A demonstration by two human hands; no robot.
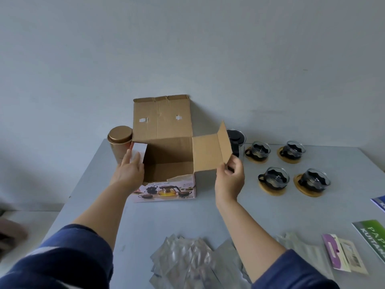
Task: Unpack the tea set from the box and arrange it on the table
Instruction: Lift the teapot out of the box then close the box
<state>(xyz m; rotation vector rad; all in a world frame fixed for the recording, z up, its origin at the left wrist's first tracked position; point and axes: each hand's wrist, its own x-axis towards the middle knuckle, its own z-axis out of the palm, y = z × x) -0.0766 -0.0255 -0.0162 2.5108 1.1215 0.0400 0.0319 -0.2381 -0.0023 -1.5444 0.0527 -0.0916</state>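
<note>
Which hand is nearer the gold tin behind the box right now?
Left. The left hand rests on the box's left flap, just in front of the gold tin. The right hand pinches the right flap on the far side of the box.

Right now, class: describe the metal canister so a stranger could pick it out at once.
Find the open cardboard box at the table's far edge. Just past its left side, behind the left hand, stands the canister. It alone is copper-coloured, cylindrical and lidded.
</note>
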